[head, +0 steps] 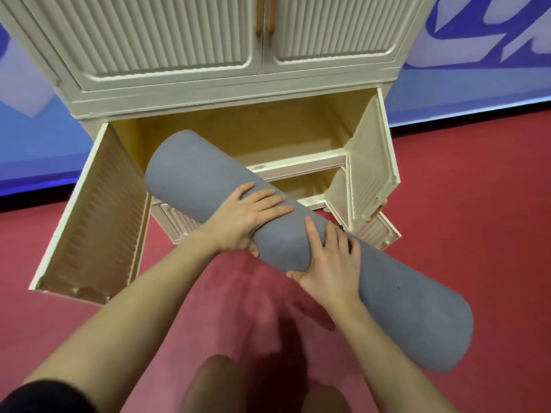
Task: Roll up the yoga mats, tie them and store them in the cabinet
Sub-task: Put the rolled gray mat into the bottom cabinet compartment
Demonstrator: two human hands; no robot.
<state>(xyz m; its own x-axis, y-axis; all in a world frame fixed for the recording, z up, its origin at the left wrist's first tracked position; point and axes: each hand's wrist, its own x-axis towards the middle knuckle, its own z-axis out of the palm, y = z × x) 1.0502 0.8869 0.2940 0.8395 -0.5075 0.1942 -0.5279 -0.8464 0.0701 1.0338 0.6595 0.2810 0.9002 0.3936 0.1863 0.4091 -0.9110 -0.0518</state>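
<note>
Both hands, left hand (249, 217) and right hand (329, 257), clasped the rolled mat (298, 234) mid-frame, angled to feed into the open cabinet (238, 135).

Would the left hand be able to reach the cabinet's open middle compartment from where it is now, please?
Probably yes. The left hand grips the rolled grey mat just in front of the open compartment; both doors stand swung wide, and nothing shows inside. The mat's far end already points toward the opening.
</note>
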